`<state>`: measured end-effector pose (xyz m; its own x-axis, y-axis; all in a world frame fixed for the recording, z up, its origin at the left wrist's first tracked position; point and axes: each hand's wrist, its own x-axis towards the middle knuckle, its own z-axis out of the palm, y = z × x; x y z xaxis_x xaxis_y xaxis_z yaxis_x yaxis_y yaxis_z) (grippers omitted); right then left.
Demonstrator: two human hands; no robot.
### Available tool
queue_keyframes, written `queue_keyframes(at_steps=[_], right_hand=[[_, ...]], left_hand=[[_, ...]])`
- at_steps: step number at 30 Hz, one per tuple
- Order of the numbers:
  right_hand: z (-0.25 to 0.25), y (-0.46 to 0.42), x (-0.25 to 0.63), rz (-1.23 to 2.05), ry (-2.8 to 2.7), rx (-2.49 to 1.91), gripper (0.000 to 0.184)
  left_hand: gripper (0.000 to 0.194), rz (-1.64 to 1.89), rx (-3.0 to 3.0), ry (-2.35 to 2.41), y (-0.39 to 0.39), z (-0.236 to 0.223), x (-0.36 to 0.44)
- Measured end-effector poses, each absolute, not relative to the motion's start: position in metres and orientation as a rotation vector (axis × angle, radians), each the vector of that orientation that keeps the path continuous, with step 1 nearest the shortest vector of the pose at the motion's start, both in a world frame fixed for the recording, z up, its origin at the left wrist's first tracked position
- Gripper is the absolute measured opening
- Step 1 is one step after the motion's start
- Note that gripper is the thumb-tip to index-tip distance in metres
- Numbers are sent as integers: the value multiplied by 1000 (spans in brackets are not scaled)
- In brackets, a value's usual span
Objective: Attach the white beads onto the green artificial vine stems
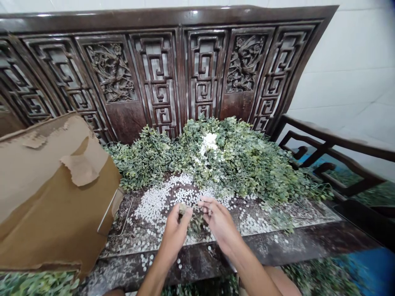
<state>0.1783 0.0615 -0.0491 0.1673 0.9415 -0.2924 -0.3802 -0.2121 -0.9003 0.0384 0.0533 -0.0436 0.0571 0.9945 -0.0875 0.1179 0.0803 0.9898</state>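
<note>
Over the front of the dark wooden bench seat, my left hand (177,225) pinches a sprig of green leaves (195,223) between thumb and fingers. My right hand (217,220) is beside it, fingers curled and drawn together near the sprig's upper end; whatever they hold is too small to make out. Many small white discs (154,203) lie scattered on the seat around both hands. Behind them spreads a large heap of leafy artificial greenery (253,160), with a cluster of white pieces (210,142) on top.
A torn cardboard box (58,197) stands at the left, beside a thin white wire frame (106,211). The carved bench back (166,82) rises behind the heap, and an armrest (336,144) bounds the right. More greenery (321,275) lies below the seat near a blue surface (370,267).
</note>
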Motion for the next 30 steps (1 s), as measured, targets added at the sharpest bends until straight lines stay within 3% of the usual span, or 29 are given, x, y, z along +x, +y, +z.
queue_keyframes(at_steps=[6, 11, 15, 21, 30], right_hand=[[-53, 66, 184, 1510, -412, -996, 28], [-36, 63, 179, 1424, -601, -1172, 37], [-33, 60, 177, 1399, -802, -1293, 45], [-38, 60, 182, 1417, -1022, -1233, 31], [-40, 60, 175, 1197, -1220, -1216, 21]], left_hand=[[17, 1106, 1224, 1347, 59, -44, 35], [30, 1084, 1059, 1285, 62, -44, 34], [26, 1098, 1039, 1251, 61, -43, 35], [25, 1107, 1114, 1283, 59, -43, 35], [30, 1101, 1343, 1349, 59, -39, 35]])
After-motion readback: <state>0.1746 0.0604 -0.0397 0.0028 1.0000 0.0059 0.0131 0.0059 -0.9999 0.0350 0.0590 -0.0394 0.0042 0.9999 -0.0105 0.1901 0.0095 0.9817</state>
